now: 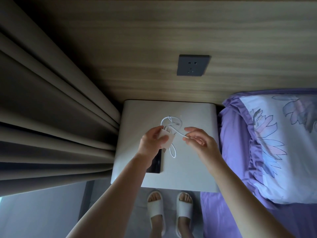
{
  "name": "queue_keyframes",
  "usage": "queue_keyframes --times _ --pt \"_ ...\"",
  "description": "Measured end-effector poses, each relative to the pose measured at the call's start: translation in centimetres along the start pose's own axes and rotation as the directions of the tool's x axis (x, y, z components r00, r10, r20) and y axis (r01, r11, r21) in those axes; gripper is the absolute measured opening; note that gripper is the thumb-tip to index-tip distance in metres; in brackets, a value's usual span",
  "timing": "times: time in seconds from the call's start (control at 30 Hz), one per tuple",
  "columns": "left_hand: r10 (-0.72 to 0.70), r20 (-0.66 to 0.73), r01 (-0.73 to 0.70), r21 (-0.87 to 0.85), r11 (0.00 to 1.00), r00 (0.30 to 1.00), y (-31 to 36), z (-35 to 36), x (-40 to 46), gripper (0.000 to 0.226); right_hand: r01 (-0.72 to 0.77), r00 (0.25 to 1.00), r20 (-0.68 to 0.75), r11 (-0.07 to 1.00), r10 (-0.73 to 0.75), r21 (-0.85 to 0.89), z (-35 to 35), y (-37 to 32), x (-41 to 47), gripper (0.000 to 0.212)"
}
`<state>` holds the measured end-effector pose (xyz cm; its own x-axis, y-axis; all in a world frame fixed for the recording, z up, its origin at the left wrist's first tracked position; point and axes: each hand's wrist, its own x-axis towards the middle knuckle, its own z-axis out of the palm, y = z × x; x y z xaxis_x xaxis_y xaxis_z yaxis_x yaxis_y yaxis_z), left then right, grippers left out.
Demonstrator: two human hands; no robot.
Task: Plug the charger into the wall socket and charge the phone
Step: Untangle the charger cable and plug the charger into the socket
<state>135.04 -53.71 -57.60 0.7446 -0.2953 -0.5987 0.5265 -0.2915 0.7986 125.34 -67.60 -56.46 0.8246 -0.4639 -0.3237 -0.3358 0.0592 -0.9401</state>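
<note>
My left hand [151,143] grips a white charger block [166,138] above the white bedside table [193,169]. The white cable [171,120] loops from the block over the table top, and another loop hangs below the block. My right hand [199,140] pinches a stretch of that cable between thumb and fingers, just right of the block. A dark phone [155,164] lies flat on the table, partly hidden under my left wrist. The grey wall socket [193,65] sits on the wooden wall panel above the table, with nothing plugged in.
Heavy beige curtains [51,109] hang on the left, touching the table's side. A bed with purple bedding and a flowered pillow [277,138] lies on the right. My feet in white slippers [169,210] stand on the floor in front of the table.
</note>
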Motion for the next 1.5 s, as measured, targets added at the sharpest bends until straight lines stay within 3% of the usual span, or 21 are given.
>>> queue_keyframes --times 0.13,0.27,0.37,0.43,0.53,0.63,0.73,0.8,0.87,1.0,1.07,1.13,1.23,1.3,1.33,1.4,1.5 --pt "0.050 0.000 -0.050 -0.041 0.998 0.999 0.3 -0.3 0.2 0.037 -0.052 0.994 -0.087 0.993 0.061 0.103 -0.7 0.0 0.2 0.008" --pt "0.058 0.058 -0.061 0.048 0.997 0.997 0.6 -1.2 0.5 0.046 -0.097 0.986 -0.117 0.982 0.116 0.159 -1.4 0.0 0.4 0.022" --pt "0.065 0.086 -0.070 0.058 0.996 0.994 0.5 -1.4 0.3 0.067 -0.154 0.988 -0.011 0.987 0.154 0.048 -1.8 -0.1 0.4 0.018" --pt "0.069 0.126 -0.071 0.011 0.997 0.990 0.5 -1.3 0.2 0.076 -0.108 0.992 0.054 0.987 0.115 -0.118 -1.8 0.2 0.3 0.020" --pt "0.101 0.172 -0.122 0.114 0.986 0.980 0.8 -1.2 0.0 0.069 -0.024 1.000 -0.023 0.967 0.019 -0.255 -1.6 0.2 0.3 0.024" --pt "0.213 0.268 -0.317 0.452 0.834 0.940 1.3 -1.3 -0.1 0.046 -0.011 0.993 -0.114 0.995 -0.001 -0.097 -1.5 -0.3 0.4 0.023" --pt "0.221 0.452 -0.481 0.614 0.626 0.864 1.4 -1.6 -0.3 0.043 0.062 0.984 -0.154 0.985 -0.087 -0.163 -1.7 -0.7 1.0 0.021" --pt "0.204 0.536 -0.537 0.593 0.600 0.819 1.5 -1.8 -0.4 0.047 0.099 0.975 -0.161 0.948 -0.153 -0.303 -1.8 -0.7 1.6 0.013" --pt "0.206 0.526 -0.500 0.510 0.700 0.825 2.1 -1.9 -0.4 0.052 0.093 0.968 -0.175 0.903 -0.181 -0.420 -2.0 -0.4 2.0 0.009" --pt "0.222 0.309 -0.261 0.090 0.961 0.925 3.8 -2.1 -0.4 0.067 0.034 0.983 -0.147 0.904 -0.106 -0.427 -2.4 0.8 2.0 0.010" --pt "0.190 0.219 -0.162 -0.137 0.977 0.957 4.2 -2.1 0.0 0.070 0.052 0.995 -0.057 0.896 -0.085 -0.442 -2.2 1.1 1.9 0.014" --pt "0.161 0.169 -0.115 -0.251 0.961 0.972 4.6 -1.9 0.4 0.076 0.076 0.997 0.010 0.888 -0.080 -0.453 -2.0 1.0 1.9 0.022" --pt "0.146 0.147 -0.098 -0.295 0.950 0.978 5.0 -1.4 0.9 0.077 0.046 0.998 0.040 0.972 -0.038 -0.231 -1.4 -0.4 2.2 0.031" --pt "0.154 0.159 -0.107 -0.269 0.957 0.975 5.1 -0.8 1.1 0.065 0.000 0.993 0.117 0.999 0.004 -0.033 -0.9 -1.7 2.5 0.017" --pt "0.157 0.167 -0.112 -0.251 0.961 0.973 5.3 -0.5 1.2 0.062 -0.014 0.985 0.170 1.000 0.012 0.008 -0.7 -2.4 2.7 0.014" --pt "0.154 0.151 -0.125 -0.183 0.975 0.977 5.5 0.3 1.2 0.063 -0.004 0.968 0.250 1.000 0.004 0.001 -0.4 -3.2 3.1 0.029" --pt "0.167 0.116 -0.150 -0.145 0.978 0.979 5.8 1.3 1.1 0.061 0.015 0.957 0.287 0.997 -0.036 0.073 -0.1 -3.6 3.8 0.028"
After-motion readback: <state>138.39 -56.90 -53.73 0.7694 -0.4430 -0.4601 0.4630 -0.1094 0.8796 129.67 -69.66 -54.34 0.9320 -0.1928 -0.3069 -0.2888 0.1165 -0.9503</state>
